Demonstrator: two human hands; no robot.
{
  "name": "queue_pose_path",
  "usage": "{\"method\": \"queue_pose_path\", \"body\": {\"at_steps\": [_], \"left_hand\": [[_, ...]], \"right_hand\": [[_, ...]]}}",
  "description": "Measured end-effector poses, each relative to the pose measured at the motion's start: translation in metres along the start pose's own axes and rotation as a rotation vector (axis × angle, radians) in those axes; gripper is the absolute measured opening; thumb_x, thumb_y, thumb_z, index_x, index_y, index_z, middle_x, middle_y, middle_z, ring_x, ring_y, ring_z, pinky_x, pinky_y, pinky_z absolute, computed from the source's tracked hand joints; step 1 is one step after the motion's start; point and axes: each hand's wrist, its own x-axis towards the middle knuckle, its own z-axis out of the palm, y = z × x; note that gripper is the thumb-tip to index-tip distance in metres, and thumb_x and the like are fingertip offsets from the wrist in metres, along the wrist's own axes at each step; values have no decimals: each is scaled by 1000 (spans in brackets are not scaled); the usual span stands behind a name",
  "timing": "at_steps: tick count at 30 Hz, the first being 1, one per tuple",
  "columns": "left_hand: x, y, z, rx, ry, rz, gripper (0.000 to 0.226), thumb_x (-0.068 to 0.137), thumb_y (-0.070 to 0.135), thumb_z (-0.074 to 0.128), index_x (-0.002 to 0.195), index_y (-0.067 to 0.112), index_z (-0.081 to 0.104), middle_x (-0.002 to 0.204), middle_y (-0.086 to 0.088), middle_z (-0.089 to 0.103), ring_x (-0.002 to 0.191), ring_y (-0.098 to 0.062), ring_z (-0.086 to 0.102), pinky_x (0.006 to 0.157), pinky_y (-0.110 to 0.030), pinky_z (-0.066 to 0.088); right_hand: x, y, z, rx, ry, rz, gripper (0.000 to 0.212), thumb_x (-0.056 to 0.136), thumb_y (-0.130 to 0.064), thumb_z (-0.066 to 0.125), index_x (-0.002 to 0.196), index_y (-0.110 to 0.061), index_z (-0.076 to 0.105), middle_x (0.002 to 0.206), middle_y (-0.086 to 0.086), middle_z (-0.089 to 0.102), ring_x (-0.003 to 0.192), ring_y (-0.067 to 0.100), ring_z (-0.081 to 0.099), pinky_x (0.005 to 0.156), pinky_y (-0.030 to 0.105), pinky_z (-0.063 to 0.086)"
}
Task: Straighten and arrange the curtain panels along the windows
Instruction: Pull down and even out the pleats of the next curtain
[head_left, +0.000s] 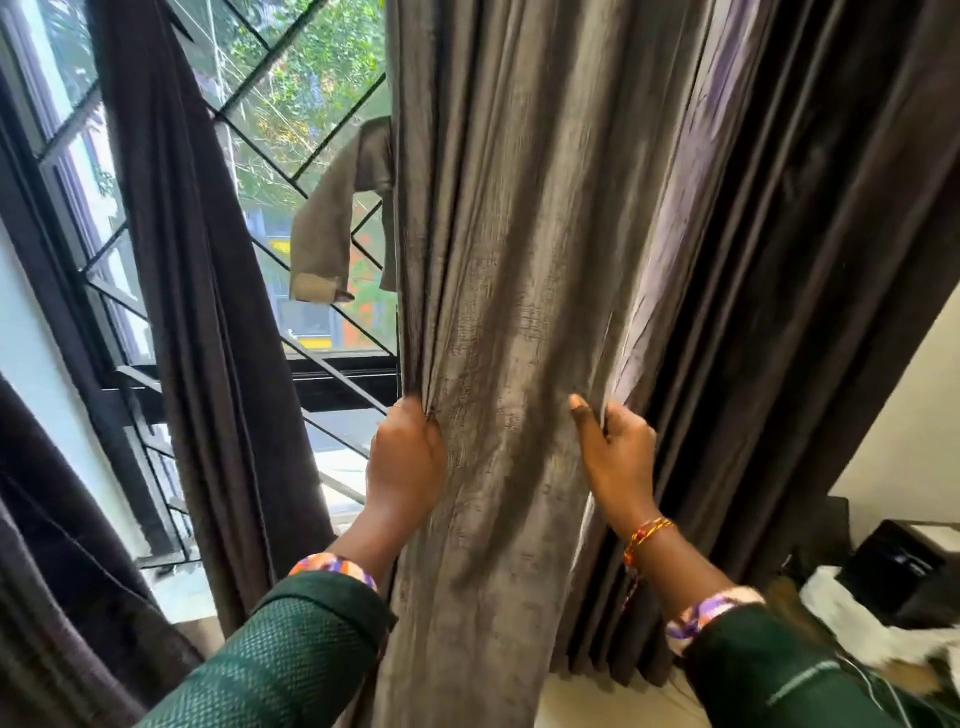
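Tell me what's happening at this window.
A person is working on the grey curtain panel in front of the window. The left hand grips its left edge and the right hand pinches a fold on its right side, holding the cloth spread between them. A darker panel hangs further left, and part of the window is uncovered between the two.

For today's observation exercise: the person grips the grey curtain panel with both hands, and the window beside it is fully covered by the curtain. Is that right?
Not quite. Left hand and right hand do grip the grey curtain panel, but the head view shows the window beside it uncovered, its diamond grille and greenery visible.
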Motion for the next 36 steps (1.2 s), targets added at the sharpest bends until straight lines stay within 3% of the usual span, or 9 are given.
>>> {"method": "queue_pose_path", "body": {"at_steps": [3, 6, 14, 21, 27, 29, 32, 34, 36], "left_hand": [[-8, 9, 2, -30, -3, 22, 13, 88, -5, 43, 79, -8, 51, 72, -14, 48, 64, -27, 43, 56, -21, 20], [-15, 16, 8, -37, -35, 57, 13, 87, -3, 43, 77, -8, 50, 75, -25, 55, 68, -36, 51, 56, -23, 18], [-28, 27, 9, -163, -85, 101, 25, 95, 20, 41, 86, 0, 53, 81, -21, 59, 74, -35, 58, 60, -30, 35], [-40, 38, 1, -175, -204, 148, 50, 86, 53, 44, 87, 5, 53, 79, -12, 59, 70, -27, 57, 60, -31, 43], [-40, 37, 0, -105, -125, 133, 13, 89, 6, 49, 83, -6, 53, 78, -24, 59, 73, -38, 57, 58, -33, 38], [-43, 38, -4, -105, -84, 133, 16, 89, 3, 48, 99, -7, 56, 78, -26, 60, 71, -39, 58, 58, -28, 32], [-49, 39, -9, -109, -50, 213, 65, 92, 14, 45, 147, 18, 11, 61, -14, 52, 53, -22, 50, 53, -27, 34], [-52, 40, -10, -110, -59, 252, 75, 90, 27, 40, 140, 33, -16, 56, -3, 50, 47, -13, 46, 46, -23, 37], [-50, 41, -6, -128, -85, 176, 74, 93, 23, 42, 146, 24, -11, 66, -17, 60, 58, -26, 59, 55, -33, 43]], "right_hand": [[-24, -10, 6, -122, -30, -134, 20, 94, -9, 49, 92, -23, 63, 48, -7, 45, 41, 9, 43, 47, 28, 34], [-46, -24, 18, -207, -249, -99, 55, 90, -1, 42, 142, -18, 36, 64, 18, 54, 59, 34, 52, 55, 35, 34], [-75, -40, 32, -36, -434, 32, 48, 95, -22, 45, 136, -41, 32, 84, 5, 68, 73, 21, 63, 67, 35, 50], [-94, -35, 26, -249, -632, -24, 28, 83, -9, 39, 99, -1, 60, 89, 16, 67, 80, 34, 62, 67, 42, 52], [-95, -39, 1, -203, -864, -25, 65, 89, -7, 40, 148, -15, 13, 93, 7, 59, 79, 22, 56, 71, 29, 44], [-88, -32, -4, -190, -951, 31, 63, 86, -7, 43, 146, -13, 25, 100, 8, 62, 86, 25, 58, 80, 30, 47], [-74, -37, -14, 22, -887, 293, 34, 90, -27, 47, 123, -25, 55, 98, -3, 66, 91, 18, 62, 82, 33, 50], [-58, -53, -16, 231, -767, 401, 26, 96, -28, 48, 121, -32, 53, 105, -10, 64, 100, 9, 59, 87, 26, 47], [-40, -74, -16, 331, -651, 355, 33, 93, -30, 54, 125, -30, 49, 116, -8, 63, 105, 6, 59, 93, 26, 46]]}}
